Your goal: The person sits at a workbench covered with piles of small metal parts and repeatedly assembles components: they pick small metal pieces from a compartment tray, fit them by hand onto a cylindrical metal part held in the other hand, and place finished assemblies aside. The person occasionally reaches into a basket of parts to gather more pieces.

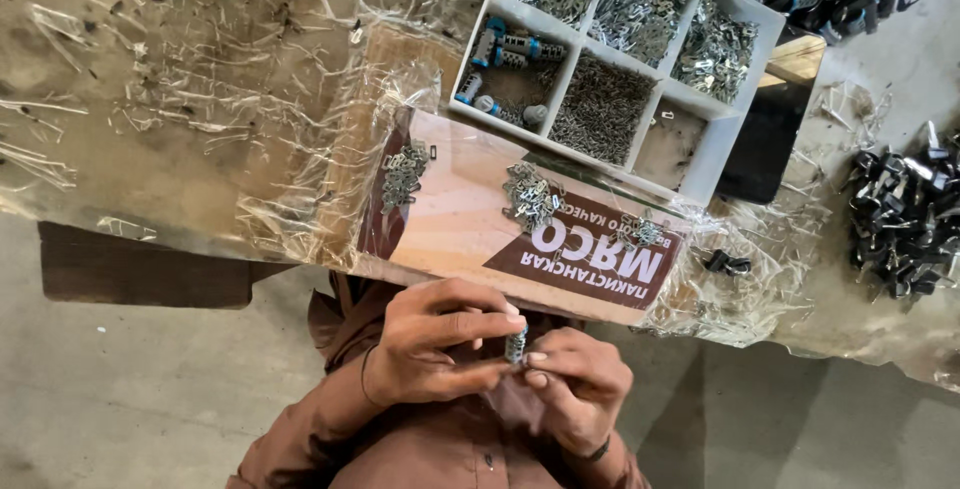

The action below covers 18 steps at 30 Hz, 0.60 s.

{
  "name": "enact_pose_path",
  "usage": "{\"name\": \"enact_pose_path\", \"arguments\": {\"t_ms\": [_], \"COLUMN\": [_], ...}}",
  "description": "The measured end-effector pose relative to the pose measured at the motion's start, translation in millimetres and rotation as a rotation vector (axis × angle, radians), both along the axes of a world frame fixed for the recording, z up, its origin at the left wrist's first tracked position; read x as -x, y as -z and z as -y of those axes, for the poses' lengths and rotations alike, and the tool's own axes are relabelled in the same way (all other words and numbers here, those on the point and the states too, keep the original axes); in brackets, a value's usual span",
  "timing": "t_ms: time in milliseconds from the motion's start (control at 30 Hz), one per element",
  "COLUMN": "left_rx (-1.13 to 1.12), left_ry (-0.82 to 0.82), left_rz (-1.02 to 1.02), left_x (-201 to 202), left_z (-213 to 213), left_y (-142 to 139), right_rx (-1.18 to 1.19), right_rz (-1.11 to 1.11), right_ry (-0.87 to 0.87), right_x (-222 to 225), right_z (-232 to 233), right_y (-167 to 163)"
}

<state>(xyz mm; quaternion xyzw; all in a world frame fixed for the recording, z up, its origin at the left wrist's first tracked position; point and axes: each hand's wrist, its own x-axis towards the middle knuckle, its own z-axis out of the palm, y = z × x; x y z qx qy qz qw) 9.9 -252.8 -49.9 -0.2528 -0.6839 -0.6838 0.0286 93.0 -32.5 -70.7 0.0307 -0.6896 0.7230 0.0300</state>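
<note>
1. Currently the left hand [440,344] and the right hand [575,384] meet close to the body, below the near edge of the worktop [200,99]. Together they pinch a small silver-and-blue cylinder [516,344] between fingertips and thumbs, so this piece is off the worktop, upright between the two hands.
2. Judging by the divided white tray [735,114] toward the far edge, some work looks done. One compartment holds a few similar blue-and-silver cylinders [510,64], lying loosely and filling only part of it.
3. Much appears left. The other compartments are heaped with small metal parts [600,109], except one that is almost bare.
4. Three small clusters of metal clips [530,196] lie on a printed cardboard sheet [460,219] along the near edge, within reach and untouched. I take these to be stock waiting to be used.
5. A pile of dark parts [900,219] sits at the right edge, and another lies at the far right corner, both well apart from the hands.
6. Whether the piece in hand is complete cannot be told, since the fingers cover most of it.
7. Crumpled clear plastic film [150,149] covers the worktop.
</note>
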Motion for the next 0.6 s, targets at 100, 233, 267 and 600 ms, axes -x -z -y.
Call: {"name": "enact_pose_path", "arguments": {"t_ms": [100, 233, 267, 600], "left_rx": [-0.039, -0.006, 0.003, -0.034], "left_ry": [0.069, 0.058, 0.051, 0.086], "left_rz": [0.103, 0.058, 0.042, 0.072], "left_x": [-0.2, 0.0, 0.1, -3.8], "left_z": [0.9, 1.5, 1.0, -4.8], "left_y": [-2.1, -3.5, -3.5, -2.6], "right_rx": [0.289, 0.508, 0.453, -0.579], "right_rz": [0.184, 0.363, 0.343, -0.260], "right_ry": [-0.045, -0.037, 0.013, 0.356], "right_x": [-2.1, 7.6, 10.8, 26.9], "right_z": [2.0, 3.6, 4.1, 15.9], "right_y": [-0.5, -12.0, -16.5, -57.3]}}
